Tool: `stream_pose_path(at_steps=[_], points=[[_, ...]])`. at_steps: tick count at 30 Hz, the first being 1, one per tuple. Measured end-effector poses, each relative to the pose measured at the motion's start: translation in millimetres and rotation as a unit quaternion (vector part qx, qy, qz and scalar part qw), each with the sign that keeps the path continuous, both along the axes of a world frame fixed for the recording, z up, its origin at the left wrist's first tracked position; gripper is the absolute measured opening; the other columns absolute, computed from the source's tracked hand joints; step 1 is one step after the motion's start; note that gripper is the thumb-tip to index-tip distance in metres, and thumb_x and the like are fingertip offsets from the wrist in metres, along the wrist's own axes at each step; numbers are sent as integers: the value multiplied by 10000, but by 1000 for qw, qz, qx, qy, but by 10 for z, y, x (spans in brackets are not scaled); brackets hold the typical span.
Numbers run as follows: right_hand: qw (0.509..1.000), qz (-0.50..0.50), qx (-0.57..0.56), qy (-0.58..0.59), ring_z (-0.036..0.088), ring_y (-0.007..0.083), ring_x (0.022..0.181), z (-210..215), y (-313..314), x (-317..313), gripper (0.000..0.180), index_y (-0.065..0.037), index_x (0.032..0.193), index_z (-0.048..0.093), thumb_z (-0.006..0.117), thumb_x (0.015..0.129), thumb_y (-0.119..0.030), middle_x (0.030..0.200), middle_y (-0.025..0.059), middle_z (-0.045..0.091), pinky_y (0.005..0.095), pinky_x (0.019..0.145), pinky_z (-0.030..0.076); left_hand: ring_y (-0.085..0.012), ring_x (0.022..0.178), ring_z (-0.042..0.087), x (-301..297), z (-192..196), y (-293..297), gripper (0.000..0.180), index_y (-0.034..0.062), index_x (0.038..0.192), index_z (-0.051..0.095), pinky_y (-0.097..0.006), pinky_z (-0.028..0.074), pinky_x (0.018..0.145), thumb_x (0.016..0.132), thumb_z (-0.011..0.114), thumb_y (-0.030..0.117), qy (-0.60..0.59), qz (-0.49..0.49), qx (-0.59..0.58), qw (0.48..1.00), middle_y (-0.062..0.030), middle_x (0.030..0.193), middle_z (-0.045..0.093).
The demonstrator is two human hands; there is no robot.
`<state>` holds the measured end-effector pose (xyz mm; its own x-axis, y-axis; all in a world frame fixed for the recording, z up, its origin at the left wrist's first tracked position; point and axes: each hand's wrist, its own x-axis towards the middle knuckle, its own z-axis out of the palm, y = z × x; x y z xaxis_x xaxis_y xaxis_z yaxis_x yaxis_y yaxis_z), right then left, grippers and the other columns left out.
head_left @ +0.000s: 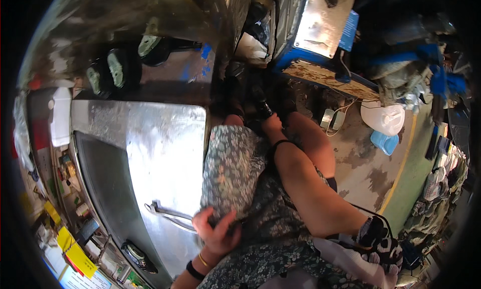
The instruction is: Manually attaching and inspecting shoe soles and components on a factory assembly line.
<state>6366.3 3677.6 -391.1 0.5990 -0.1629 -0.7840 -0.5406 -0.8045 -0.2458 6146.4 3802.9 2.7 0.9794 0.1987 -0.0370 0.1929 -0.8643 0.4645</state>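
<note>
My left hand (218,233) rests on my patterned dress over the left thigh, fingers spread, holding nothing. Beside it, a bent metal handle (173,216) sticks out over the bright metal worktop (168,153). My right arm reaches down between my knees. There my right hand (272,123) is closed at the end of a dark shoe-shaped piece (261,104), low near the floor. Shadow hides its fingertips and most of the piece.
Several dark shoe-shaped pieces with pale green faces (116,68) stand on the machine ahead left. A similar dark piece (138,256) lies lower left. A blue-edged metal machine (320,33) stands ahead. On the right are a white plastic container (383,117), a blue tub (385,142) and piled cloth (436,183).
</note>
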Motion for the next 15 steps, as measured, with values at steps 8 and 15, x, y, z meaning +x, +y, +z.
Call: stream_pose_path(at_steps=[8,15], points=[[969,144,-36,-196,575,385,1131,-962,-156,842,861,-57,1373,361,756,712,-441,1246,188,570,456,922,493,-398,1075,464,-464,-340,296,633,144,1101,586,-445,472,815,535,869,146,176,377,-395,819,-202,1256,361],[994,89,23,-53,593,366,1109,-1303,-176,1015,914,-72,1391,341,801,655,-359,1245,207,573,466,907,500,-395,1081,462,-85,-602,253,622,139,1104,594,-453,463,827,543,864,151,58,198,-207,956,-202,1255,367]])
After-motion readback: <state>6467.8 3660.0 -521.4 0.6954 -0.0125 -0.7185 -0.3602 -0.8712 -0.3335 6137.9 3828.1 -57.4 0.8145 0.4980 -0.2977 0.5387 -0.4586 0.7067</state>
